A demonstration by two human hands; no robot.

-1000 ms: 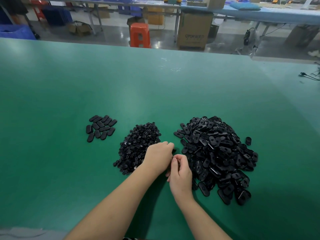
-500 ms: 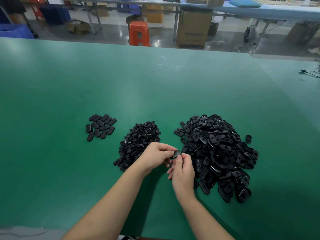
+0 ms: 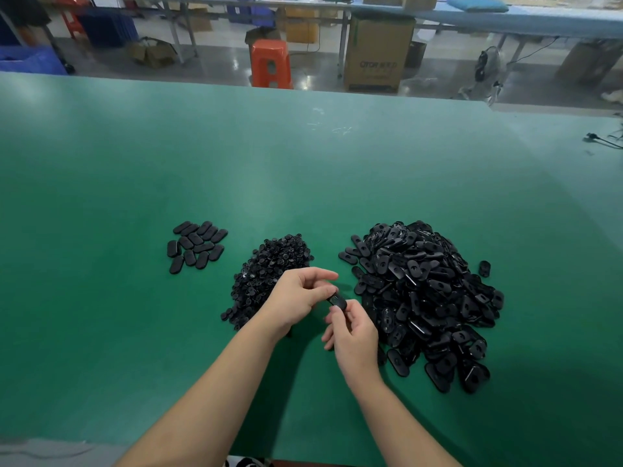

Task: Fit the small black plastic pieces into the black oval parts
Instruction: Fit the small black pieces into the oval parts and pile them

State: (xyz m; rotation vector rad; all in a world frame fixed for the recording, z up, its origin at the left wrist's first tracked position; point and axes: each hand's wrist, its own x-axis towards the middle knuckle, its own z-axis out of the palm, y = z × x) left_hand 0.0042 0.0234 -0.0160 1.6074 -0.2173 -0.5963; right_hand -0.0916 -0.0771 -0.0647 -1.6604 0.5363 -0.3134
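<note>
two hands (image 3: 300,294) (image 3: 354,335) pinching oval part (image 3: 337,301); small-piece heap (image 3: 269,267) left, oval heap (image 3: 428,298) right.

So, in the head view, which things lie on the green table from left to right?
Small group of flat black oval parts → heap of small black plastic pieces → two hands gripping one black oval part → big heap of black oval parts → single stray oval part.
</note>
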